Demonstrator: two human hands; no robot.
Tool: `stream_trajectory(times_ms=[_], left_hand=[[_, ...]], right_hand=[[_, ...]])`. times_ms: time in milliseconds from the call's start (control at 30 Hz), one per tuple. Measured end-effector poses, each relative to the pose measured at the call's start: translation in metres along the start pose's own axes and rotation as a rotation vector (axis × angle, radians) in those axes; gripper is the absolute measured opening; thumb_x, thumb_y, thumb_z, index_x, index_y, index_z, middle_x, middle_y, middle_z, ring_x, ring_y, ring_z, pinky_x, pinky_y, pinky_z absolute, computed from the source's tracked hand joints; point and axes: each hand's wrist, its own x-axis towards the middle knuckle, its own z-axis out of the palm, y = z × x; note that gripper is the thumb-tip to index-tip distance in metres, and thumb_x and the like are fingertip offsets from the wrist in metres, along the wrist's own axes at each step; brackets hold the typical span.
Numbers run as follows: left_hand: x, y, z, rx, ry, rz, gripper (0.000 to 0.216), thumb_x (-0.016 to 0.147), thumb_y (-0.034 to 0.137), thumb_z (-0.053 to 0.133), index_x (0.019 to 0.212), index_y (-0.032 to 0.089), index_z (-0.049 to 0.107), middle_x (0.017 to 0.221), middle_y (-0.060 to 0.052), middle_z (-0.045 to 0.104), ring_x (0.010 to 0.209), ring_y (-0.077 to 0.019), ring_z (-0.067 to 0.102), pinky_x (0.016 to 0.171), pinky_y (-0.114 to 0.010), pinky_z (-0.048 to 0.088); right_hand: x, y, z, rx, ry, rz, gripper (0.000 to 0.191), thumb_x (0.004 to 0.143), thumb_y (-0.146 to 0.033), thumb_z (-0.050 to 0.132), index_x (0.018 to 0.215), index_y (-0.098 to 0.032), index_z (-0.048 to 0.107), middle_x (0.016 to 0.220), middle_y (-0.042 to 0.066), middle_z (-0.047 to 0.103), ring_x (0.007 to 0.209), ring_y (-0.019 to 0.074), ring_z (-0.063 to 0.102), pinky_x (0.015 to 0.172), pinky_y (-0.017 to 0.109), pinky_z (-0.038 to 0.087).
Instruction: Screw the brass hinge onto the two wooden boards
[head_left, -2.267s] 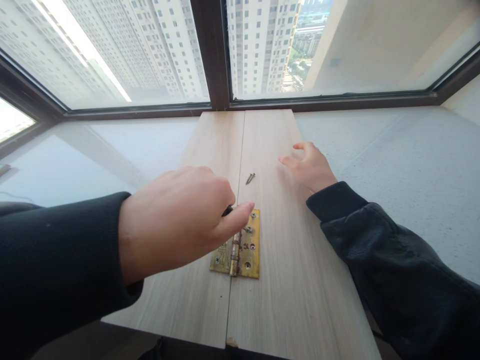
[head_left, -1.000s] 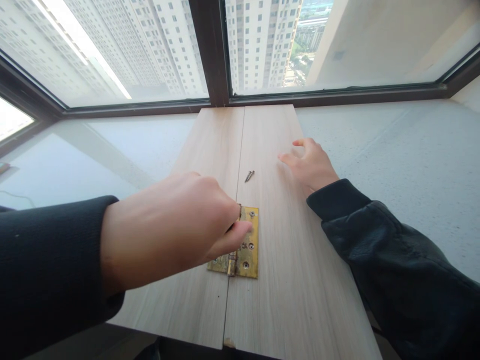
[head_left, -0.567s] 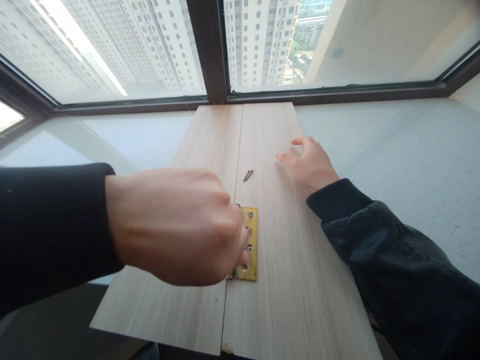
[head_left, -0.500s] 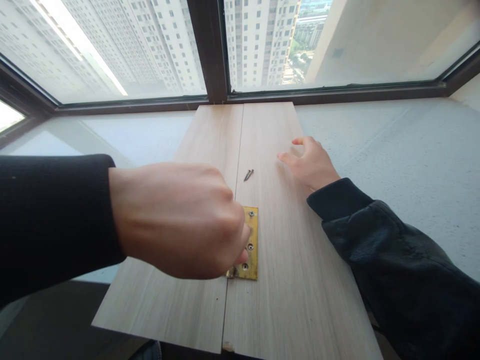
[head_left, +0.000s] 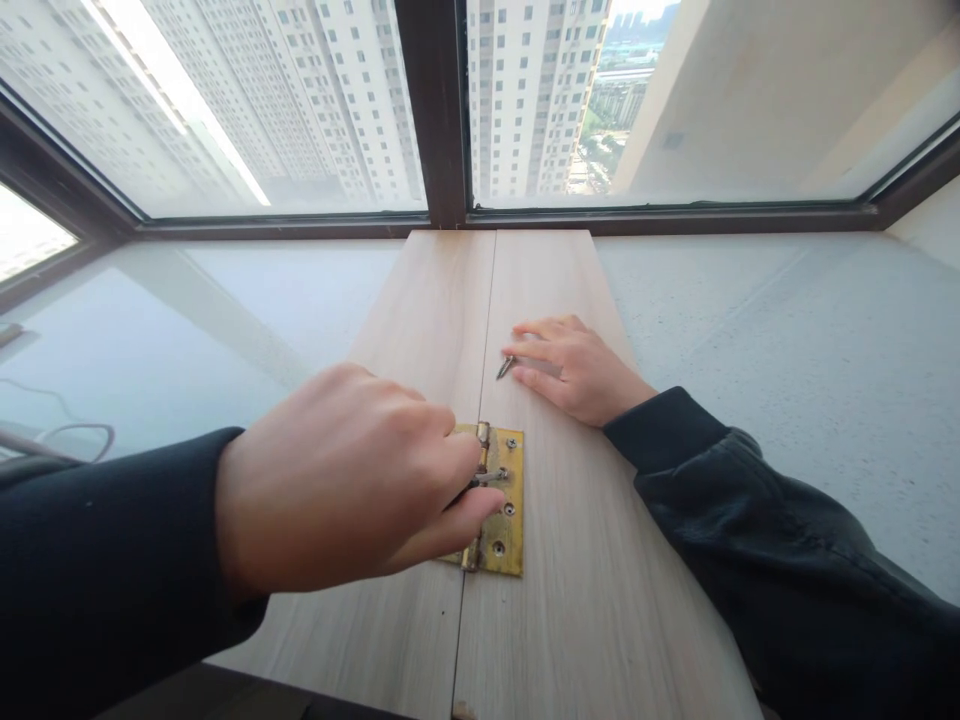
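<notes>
My left hand (head_left: 356, 480) is closed round a screwdriver; only its thin metal shaft (head_left: 491, 478) shows, the handle hidden in the fist. Its tip is at an upper hole of a worn brass hinge (head_left: 515, 525), where a screw seems to sit. The hinge lies across the seam between two pale wooden boards (head_left: 585, 610), its left leaf mostly behind my hand. Screws show in other holes of the right leaf. Loose screws (head_left: 505, 367) lie on the right board. My right hand (head_left: 581, 370) reaches over them, fingers apart, with fingertips right beside or touching them.
The boards rest on a pale speckled sill (head_left: 750, 330) and run up to a dark window frame (head_left: 446, 120). A thin cable (head_left: 82, 428) lies at the far left. Tall buildings stand outside the glass.
My right hand has moved left and down to the loose screws. The left hand has turned, uncovering the hinge's knuckle and the screwdriver shaft. The view has tilted up slightly.
</notes>
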Motion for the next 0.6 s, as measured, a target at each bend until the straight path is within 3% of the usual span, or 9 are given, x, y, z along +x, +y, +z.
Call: stream_trajectory(times_ms=[167,333,600], left_hand=[[0.0023,0.0012,0.0003,-0.02,0.025,-0.018,0.044,0.1,0.036,0.048,0.059,0.02,0.047,0.051,0.001,0.044,0.044,-0.0127,0.032,0.052,-0.034,0.013],[0.0028,0.0026,0.0015,-0.022,-0.012,-0.05,0.044,0.1,0.035,0.047,0.059,0.02,0.048,0.053,0.001,0.046,0.045,-0.0121,0.032,0.053,-0.033,0.014],[0.0012,0.003,0.0085,-0.042,0.07,-0.037,0.044,0.098,0.035,0.047,0.057,0.02,0.044,0.051,0.001,0.04,0.045,-0.0116,0.024,0.052,-0.033,0.012]], right_hand=[[-0.0003,0.0014,-0.0009,0.02,0.034,0.01,0.024,0.103,-0.037,0.067,0.116,-0.017,0.069,0.126,0.009,0.066,0.118,0.0251,0.063,0.105,0.05,0.052],[0.0011,-0.0024,-0.0017,0.031,0.022,-0.013,0.028,0.102,-0.04,0.069,0.118,-0.017,0.069,0.128,0.01,0.066,0.119,0.0261,0.063,0.106,0.051,0.052],[0.0045,-0.0077,-0.0041,0.007,-0.003,-0.006,0.022,0.103,-0.037,0.067,0.11,-0.016,0.069,0.117,0.008,0.068,0.108,0.0223,0.066,0.1,0.046,0.056]])
